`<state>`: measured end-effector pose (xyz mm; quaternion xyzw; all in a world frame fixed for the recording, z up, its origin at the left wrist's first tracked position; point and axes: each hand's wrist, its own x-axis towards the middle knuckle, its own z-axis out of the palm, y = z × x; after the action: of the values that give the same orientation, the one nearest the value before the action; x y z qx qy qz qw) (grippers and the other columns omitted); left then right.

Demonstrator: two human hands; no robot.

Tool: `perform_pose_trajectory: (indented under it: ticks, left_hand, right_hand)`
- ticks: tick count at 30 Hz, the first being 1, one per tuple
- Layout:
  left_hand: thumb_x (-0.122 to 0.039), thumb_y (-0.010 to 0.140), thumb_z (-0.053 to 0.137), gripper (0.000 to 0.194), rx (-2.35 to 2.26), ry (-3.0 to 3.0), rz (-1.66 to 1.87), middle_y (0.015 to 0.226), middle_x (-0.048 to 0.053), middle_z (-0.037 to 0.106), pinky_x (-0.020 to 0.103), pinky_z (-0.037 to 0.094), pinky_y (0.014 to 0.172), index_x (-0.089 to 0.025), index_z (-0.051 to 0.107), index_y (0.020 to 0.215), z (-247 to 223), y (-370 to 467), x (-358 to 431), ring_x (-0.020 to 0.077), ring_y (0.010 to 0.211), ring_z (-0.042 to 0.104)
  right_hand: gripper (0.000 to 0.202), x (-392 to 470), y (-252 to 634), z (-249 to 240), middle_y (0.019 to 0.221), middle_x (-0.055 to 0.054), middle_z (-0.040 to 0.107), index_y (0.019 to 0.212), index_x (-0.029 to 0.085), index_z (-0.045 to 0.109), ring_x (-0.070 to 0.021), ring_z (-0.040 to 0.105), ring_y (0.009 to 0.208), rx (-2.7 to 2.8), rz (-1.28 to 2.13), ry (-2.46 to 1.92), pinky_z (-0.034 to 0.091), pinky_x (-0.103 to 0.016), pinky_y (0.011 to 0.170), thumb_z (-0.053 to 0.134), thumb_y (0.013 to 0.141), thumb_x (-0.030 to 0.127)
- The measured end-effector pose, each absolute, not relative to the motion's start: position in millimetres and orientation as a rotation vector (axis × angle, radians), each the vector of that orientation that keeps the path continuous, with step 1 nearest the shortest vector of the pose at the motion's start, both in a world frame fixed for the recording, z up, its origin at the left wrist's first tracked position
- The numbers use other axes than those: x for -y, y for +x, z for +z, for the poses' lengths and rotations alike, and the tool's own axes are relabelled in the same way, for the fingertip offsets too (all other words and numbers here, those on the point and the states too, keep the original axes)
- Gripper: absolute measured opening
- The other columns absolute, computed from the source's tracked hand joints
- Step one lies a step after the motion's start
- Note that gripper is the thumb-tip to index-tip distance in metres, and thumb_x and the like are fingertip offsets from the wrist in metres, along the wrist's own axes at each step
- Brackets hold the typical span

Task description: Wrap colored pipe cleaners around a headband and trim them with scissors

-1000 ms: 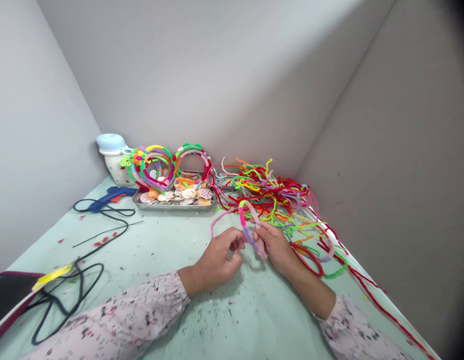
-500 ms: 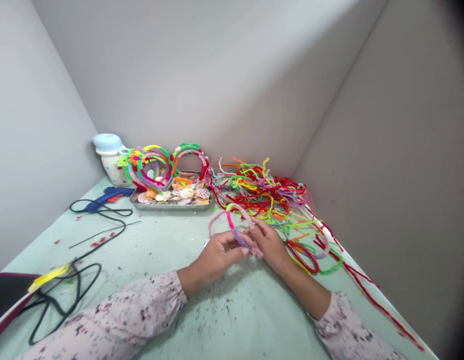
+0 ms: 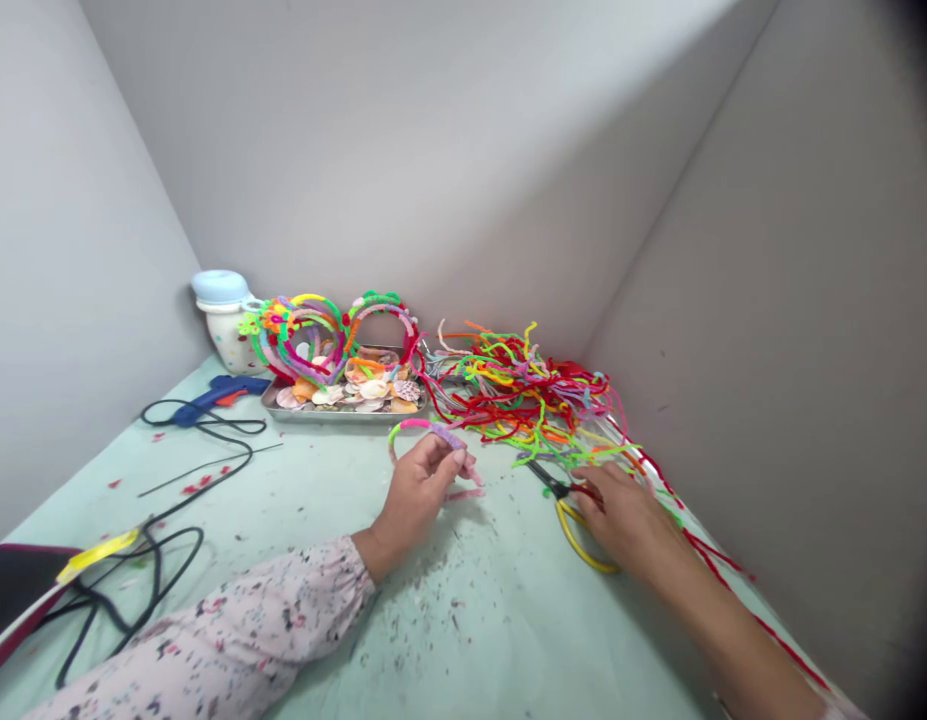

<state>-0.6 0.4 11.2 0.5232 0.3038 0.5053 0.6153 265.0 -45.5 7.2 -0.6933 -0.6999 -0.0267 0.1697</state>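
Observation:
My left hand (image 3: pixel 420 490) is closed on a headband (image 3: pixel 414 424) wrapped in green, pink and purple pipe cleaner, just above the middle of the table. To the right, my right hand (image 3: pixel 620 510) has its fingers wrapped on a handle of the scissors (image 3: pixel 558 489). The scissors' dark blades point up and left, toward the pipe cleaners, and one yellow handle loop shows below the fingers. Behind lies a tangled pile of colourful pipe cleaners (image 3: pixel 523 385).
A metal tray (image 3: pixel 343 414) of shells, with finished headbands (image 3: pixel 302 340) standing on it, is at the back. Left of it are a white bottle (image 3: pixel 229 325) with a blue lid and a blue glue gun (image 3: pixel 208 400). A black cord (image 3: pixel 242 462) curls at the left.
My right hand has let go of the headband, moved right and closed on the scissors. My left hand has shifted slightly left with the headband.

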Motion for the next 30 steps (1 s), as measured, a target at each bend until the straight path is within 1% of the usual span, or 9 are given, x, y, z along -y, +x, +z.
perform_pose_trajectory:
  ticks: [5, 9, 13, 15, 17, 20, 24, 27, 30]
  left_hand:
    - [-0.04, 0.091, 0.052, 0.024, -0.807, 1.331, 1.145, 0.093, 0.005, 0.067, 0.023, 0.051, 0.062, -0.017, 0.054, 0.092, 11, -2, -4, 0.0127, 0.075, 0.064]
    - [-0.038, 0.092, 0.051, 0.02, -0.77, 1.353, 1.144, 0.091, 0.005, 0.069, 0.024, 0.05, 0.069, -0.018, 0.05, 0.091, 10, -3, -8, 0.0131, 0.078, 0.065]
    - [-0.036, 0.087, 0.059, 0.021, -0.724, 1.27, 1.06, 0.089, 0.002, 0.064, 0.027, 0.054, 0.067, -0.02, 0.046, 0.093, 10, -4, -9, 0.0143, 0.08, 0.063]
    - [-0.035, 0.085, 0.062, 0.024, -0.71, 1.236, 1.013, 0.089, 0.001, 0.061, 0.027, 0.055, 0.062, -0.021, 0.045, 0.095, 11, -4, -9, 0.0148, 0.079, 0.062]
    - [-0.033, 0.083, 0.064, 0.026, -0.691, 1.236, 1.001, 0.091, 0.001, 0.06, 0.027, 0.056, 0.063, -0.021, 0.046, 0.098, 12, -5, -9, 0.0139, 0.078, 0.061]
    - [-0.029, 0.08, 0.066, 0.032, -0.671, 1.227, 0.991, 0.093, 0.001, 0.059, 0.026, 0.055, 0.063, -0.022, 0.046, 0.105, 12, -6, -10, 0.0126, 0.077, 0.06]
    - [-0.027, 0.078, 0.067, 0.032, -0.659, 1.21, 0.953, 0.089, 0.001, 0.057, 0.023, 0.054, 0.062, -0.019, 0.05, 0.104, 12, -5, -11, 0.0118, 0.074, 0.059]
    - [-0.028, 0.078, 0.068, 0.029, -0.683, 1.169, 0.914, 0.088, 0.001, 0.056, 0.023, 0.054, 0.064, -0.018, 0.052, 0.1, 12, -3, -10, 0.0116, 0.075, 0.061]
    - [-0.031, 0.077, 0.069, 0.03, -0.704, 1.152, 0.896, 0.087, 0.001, 0.055, 0.024, 0.054, 0.065, -0.017, 0.052, 0.098, 12, -2, -10, 0.0115, 0.075, 0.062]
  right_hand:
    - [0.035, 56, 278, 0, 0.114, -0.009, 0.068, 0.114, 0.025, 0.065, -0.0279, 0.065, 0.094, 2.098, 0.148, -2.005, 0.046, -0.036, 0.073, 0.056, 0.082, 0.035]
    - [0.053, 55, 277, -2, 0.125, -0.011, 0.064, 0.128, 0.025, 0.058, -0.031, 0.064, 0.104, 2.07, 0.159, -2.039, 0.047, -0.039, 0.079, 0.058, 0.076, 0.027]
    - [0.054, 54, 272, 2, 0.123, -0.009, 0.066, 0.123, 0.026, 0.062, -0.0308, 0.064, 0.105, 2.002, 0.236, -1.996, 0.048, -0.038, 0.083, 0.059, 0.069, 0.022]
    - [0.052, 55, 269, 7, 0.117, -0.008, 0.068, 0.12, 0.025, 0.063, -0.0276, 0.065, 0.098, 1.959, 0.325, -1.953, 0.048, -0.035, 0.079, 0.058, 0.068, 0.021]
    - [0.05, 57, 266, 12, 0.097, -0.005, 0.07, 0.121, 0.025, 0.061, -0.0211, 0.065, 0.077, 1.895, 0.503, -1.927, 0.047, -0.031, 0.067, 0.057, 0.071, 0.024]
    - [0.047, 59, 260, 19, 0.079, 0.001, 0.061, 0.123, 0.025, 0.059, -0.0124, 0.053, 0.056, 1.734, 0.834, -1.83, 0.041, -0.025, 0.053, 0.059, 0.076, 0.031]
    - [0.055, 62, 252, 30, 0.074, 0.004, 0.052, 0.123, 0.024, 0.056, -0.0083, 0.045, 0.049, 1.435, 1.28, -1.666, 0.033, -0.022, 0.043, 0.068, 0.075, 0.047]
    - [0.043, 65, 248, 36, 0.066, 0.005, 0.048, 0.11, 0.02, 0.06, -0.0062, 0.038, 0.046, 1.327, 1.495, -1.472, 0.029, -0.021, 0.043, 0.063, 0.081, 0.052]
    - [0.038, 66, 244, 33, 0.074, 0.002, 0.054, 0.099, 0.017, 0.059, -0.0044, 0.036, 0.046, 1.325, 1.543, -1.368, 0.028, -0.021, 0.043, 0.057, 0.085, 0.052]
